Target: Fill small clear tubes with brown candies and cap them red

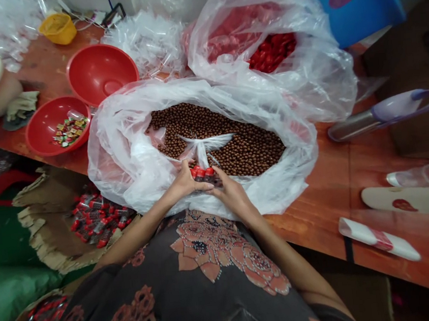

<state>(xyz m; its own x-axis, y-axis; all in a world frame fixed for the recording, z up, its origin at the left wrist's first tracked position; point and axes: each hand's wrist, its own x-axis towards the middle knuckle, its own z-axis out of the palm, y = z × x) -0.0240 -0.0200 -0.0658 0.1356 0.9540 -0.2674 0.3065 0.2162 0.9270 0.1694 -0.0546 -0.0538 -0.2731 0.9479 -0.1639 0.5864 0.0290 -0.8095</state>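
The left hand [188, 179] and right hand [232, 190] — fingers partly curled — hold red-capped tubes [208, 173] between them, over the bag's [121, 150] near edge. Many capped tubes fill a box [33, 228]; brown balls [244, 149] and loose caps [272, 53] are plentiful — apparently partway through.

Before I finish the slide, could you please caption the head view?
Two hands hold red-capped containers beside brown balls in an open plastic bag.
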